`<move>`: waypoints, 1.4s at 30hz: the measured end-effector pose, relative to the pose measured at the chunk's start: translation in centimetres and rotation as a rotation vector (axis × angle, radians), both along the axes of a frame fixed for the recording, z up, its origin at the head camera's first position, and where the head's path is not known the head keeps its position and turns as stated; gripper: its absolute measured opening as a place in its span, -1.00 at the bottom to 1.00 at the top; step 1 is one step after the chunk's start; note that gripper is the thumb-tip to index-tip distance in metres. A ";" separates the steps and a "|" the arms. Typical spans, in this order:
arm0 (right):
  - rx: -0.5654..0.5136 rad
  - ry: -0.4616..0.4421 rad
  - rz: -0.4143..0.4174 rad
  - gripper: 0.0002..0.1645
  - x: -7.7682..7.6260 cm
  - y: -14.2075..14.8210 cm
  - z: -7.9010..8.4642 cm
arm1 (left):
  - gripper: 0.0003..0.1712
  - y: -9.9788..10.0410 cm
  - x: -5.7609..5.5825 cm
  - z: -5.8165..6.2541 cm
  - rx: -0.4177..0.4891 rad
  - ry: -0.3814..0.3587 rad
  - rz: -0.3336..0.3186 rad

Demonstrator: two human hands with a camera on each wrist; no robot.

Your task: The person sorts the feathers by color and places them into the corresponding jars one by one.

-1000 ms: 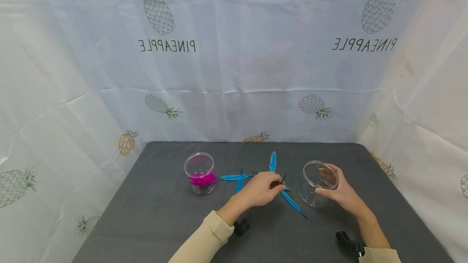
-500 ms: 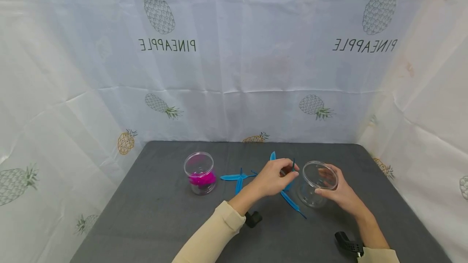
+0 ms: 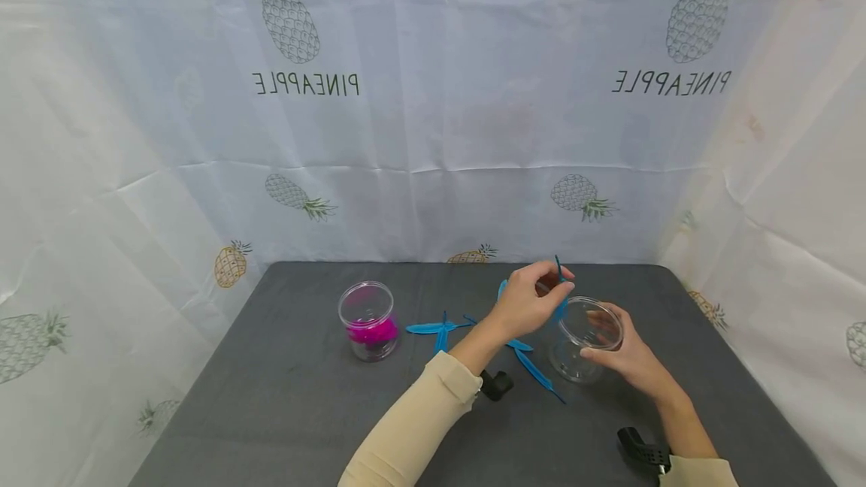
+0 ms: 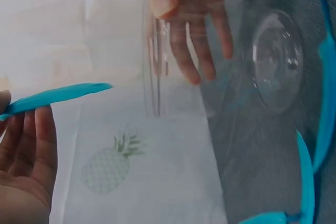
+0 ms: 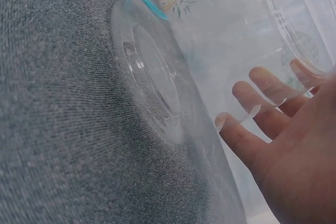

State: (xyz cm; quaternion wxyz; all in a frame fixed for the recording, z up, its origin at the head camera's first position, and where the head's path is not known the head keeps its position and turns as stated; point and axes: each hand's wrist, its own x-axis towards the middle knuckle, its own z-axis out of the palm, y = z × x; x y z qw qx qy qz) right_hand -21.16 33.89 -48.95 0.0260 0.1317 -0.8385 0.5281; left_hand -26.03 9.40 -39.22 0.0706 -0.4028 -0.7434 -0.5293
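Note:
Pinched between my left hand's (image 3: 524, 305) thumb and fingers is a blue feather (image 4: 63, 97), its quill up and its vane tip down by the near-left rim of a clear jar (image 3: 573, 361). The left wrist view shows the vane tip outside the jar, short of its mouth. My right hand (image 3: 636, 359) holds the jar upright on the table from the right, thumb on the near side and fingers round the back. Nothing shows inside this jar. Several more blue feathers (image 3: 536, 373) lie on the table left of it, some partly hidden by my left forearm.
A second clear jar (image 3: 366, 305) with bright pink feathers (image 3: 373, 332) in it stands to the left. The dark grey table (image 3: 271, 397) ends at a white pineapple-print curtain (image 3: 433, 96) at the back and sides.
My left hand has lifted a blue feather from the pile and carried it right and up to the jar's rim. My right hand and both jars keep their places.

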 end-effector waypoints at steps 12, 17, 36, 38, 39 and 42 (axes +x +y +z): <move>0.003 -0.033 -0.003 0.14 0.0 0.0 0.1 | -0.79 3.4 -0.3 -0.9 0.028 -0.059 -0.025; -0.012 -0.031 0.019 0.16 0.0 0.1 0.2 | -0.83 4.5 0.0 -2.0 -0.055 -0.080 -0.039; -0.006 -0.056 0.016 0.18 0.0 0.2 0.1 | -0.50 5.1 0.8 -1.8 -0.442 -0.146 0.008; 0.002 -0.051 0.011 0.17 0.0 0.2 0.2 | -0.48 5.0 0.8 -1.7 -0.458 -0.113 0.009; 0.008 -0.051 0.008 0.17 0.0 0.2 0.2 | -0.47 4.8 0.8 -1.6 -0.462 -0.096 0.010; 0.035 -0.053 -0.009 0.18 0.0 0.1 0.2 | -0.47 4.3 0.7 -1.3 -0.462 -0.019 0.022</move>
